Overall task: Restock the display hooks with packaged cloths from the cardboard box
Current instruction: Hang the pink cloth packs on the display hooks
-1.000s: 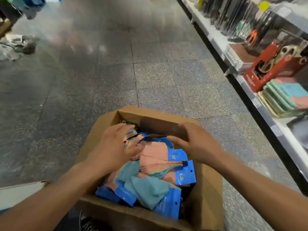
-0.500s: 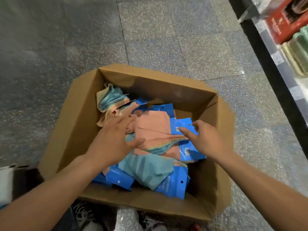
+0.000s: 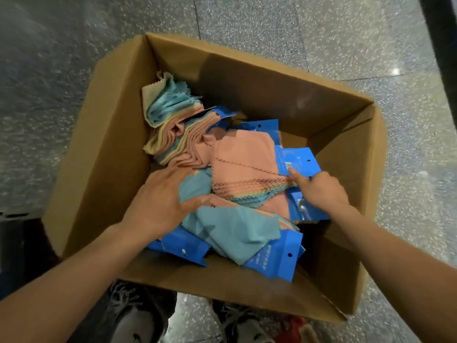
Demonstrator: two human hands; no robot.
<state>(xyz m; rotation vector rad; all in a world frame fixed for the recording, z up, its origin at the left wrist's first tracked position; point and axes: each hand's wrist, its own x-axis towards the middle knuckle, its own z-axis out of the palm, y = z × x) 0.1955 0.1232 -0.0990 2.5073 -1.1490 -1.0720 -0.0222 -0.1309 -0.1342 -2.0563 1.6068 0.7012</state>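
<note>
Packaged cloths, pink and teal with blue cards, lie in a loose heap inside an open box, seen from above. The heap fills the left and middle of the box; the right side and far corner show bare cardboard.

The left hand lies palm down on the near left of the heap. Its fingers are fairly straight and spread, and the thumb stretches over a teal cloth. It presses on the cloths without closing round any.

The right hand is at the heap's right edge. Its forefinger lies straight on a blue card beside a fanned pink pack, and the other fingers are curled. Whether it grips the card cannot be told.

A crumpled bundle of teal, beige and pink cloths sits in the far left of the box. The box stands on a speckled grey floor. Two shoes show below the near wall.
</note>
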